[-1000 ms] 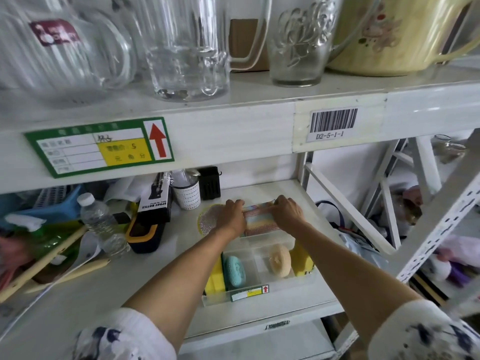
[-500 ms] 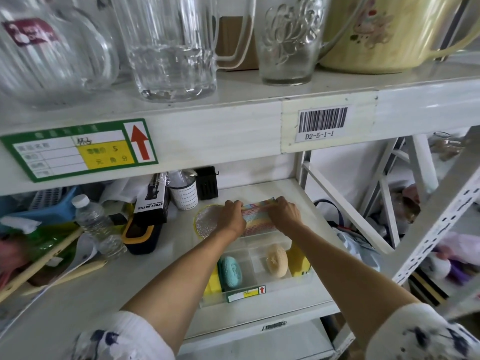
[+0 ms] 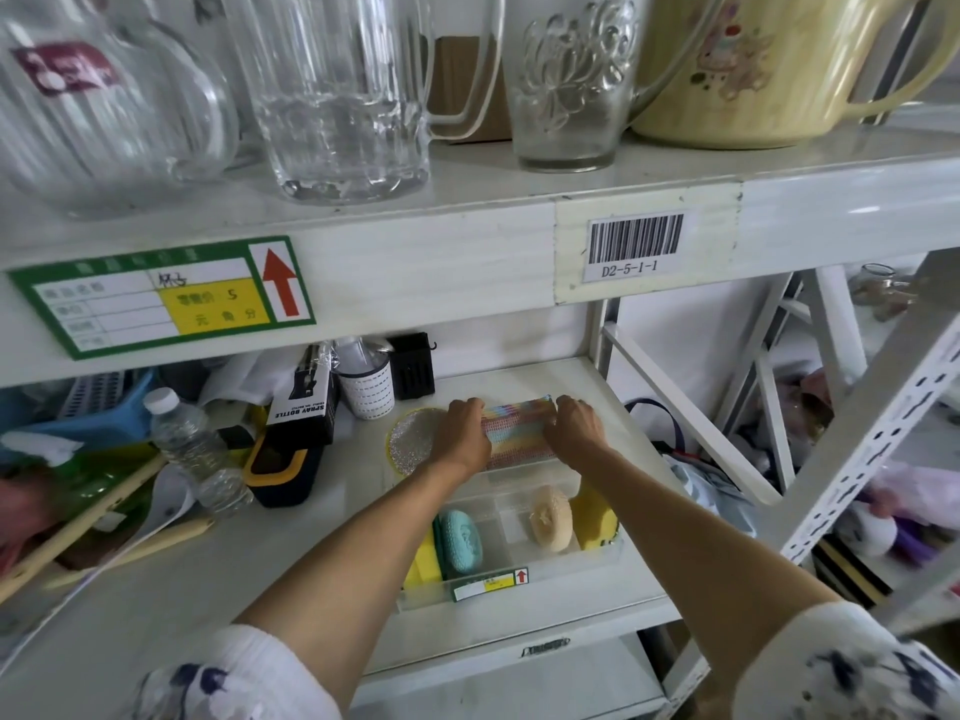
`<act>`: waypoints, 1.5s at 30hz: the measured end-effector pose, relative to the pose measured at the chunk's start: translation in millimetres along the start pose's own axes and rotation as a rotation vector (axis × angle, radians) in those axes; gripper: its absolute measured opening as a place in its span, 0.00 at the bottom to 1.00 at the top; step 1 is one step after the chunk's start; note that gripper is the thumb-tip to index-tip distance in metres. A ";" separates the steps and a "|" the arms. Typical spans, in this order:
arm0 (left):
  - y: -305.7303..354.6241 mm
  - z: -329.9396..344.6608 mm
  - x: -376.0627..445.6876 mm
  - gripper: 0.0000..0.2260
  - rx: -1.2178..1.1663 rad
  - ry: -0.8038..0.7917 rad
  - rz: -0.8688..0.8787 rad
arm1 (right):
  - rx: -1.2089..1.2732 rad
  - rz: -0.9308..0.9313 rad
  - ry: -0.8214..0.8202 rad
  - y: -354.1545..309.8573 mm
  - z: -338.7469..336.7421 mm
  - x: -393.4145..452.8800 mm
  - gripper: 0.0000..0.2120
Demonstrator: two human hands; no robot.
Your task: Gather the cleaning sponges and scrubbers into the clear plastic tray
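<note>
Both hands grip the striped scrubber [image 3: 519, 431] at the tray's [image 3: 597, 561] far end: left hand [image 3: 465, 433] on its left edge, right hand [image 3: 574, 428] on its right. Teal sponge [image 3: 462, 540] and tan scrubber [image 3: 550, 517] sit inside (silver pad [image 3: 413, 441] just outside, left).

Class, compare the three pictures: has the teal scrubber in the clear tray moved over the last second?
No. The teal scrubber keeps its place in the clear tray, just behind the tray's label; only the camera shifts.

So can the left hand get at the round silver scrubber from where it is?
Probably yes: the scrubber lies flat on the shelf right beside the left hand, nothing over it, though that hand now grips the rainbow cloth.
</note>
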State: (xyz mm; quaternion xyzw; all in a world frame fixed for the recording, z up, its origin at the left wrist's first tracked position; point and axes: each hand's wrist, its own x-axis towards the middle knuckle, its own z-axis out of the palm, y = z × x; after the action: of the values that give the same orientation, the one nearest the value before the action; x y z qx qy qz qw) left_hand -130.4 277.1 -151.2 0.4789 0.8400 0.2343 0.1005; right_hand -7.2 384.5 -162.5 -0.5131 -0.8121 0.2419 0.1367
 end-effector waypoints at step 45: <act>-109.0 -15.4 -75.9 0.17 -0.342 0.034 -0.605 | -0.121 0.161 -0.074 33.4 -21.2 -47.8 0.11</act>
State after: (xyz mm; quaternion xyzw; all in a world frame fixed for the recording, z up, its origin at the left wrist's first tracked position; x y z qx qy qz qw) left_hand -179.5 160.8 -195.5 0.1808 0.8940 0.3392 0.2303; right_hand 49.3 358.8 -161.1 -0.5749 -0.7857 0.2215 0.0554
